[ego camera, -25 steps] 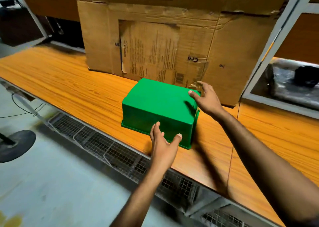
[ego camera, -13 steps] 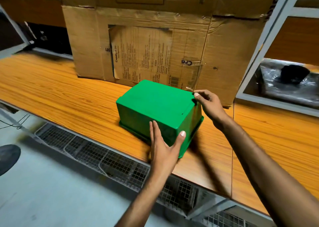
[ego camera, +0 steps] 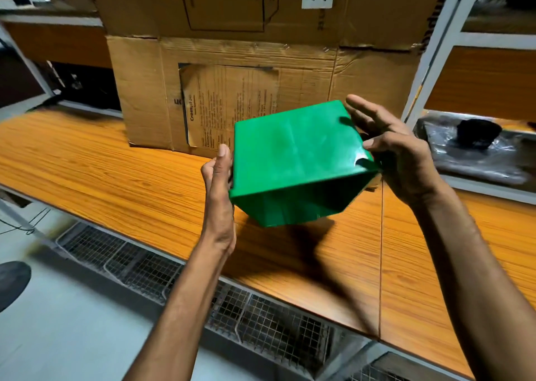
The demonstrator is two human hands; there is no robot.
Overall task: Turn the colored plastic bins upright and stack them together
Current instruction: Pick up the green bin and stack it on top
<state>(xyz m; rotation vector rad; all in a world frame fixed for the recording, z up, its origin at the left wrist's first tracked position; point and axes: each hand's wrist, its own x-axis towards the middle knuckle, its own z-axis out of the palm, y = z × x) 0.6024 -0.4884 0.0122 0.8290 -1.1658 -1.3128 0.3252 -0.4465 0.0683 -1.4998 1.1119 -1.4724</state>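
Wood-grain bench (ego camera: 101, 171), w/ a big cardboard box (ego camera: 232, 84) standing at its back edge and wire mesh racks below the front edge. The green bin (ego camera: 293, 154) is off the bench, in the air just in front of that box, tilted w/ its flat base toward me and its opening facing away and down. My left hand (ego camera: 219, 177) is flat against the bin's left wall, thumb up along the edge; my right hand (ego camera: 397, 151) cups the right wall, fingers spread over the far corner, thumb near the notch in the wall. Palms press inward from both sides so I can roll it over, I think. It's mid-flip, not upright yet. No other colored bins in view near the box, so stacking comes later.
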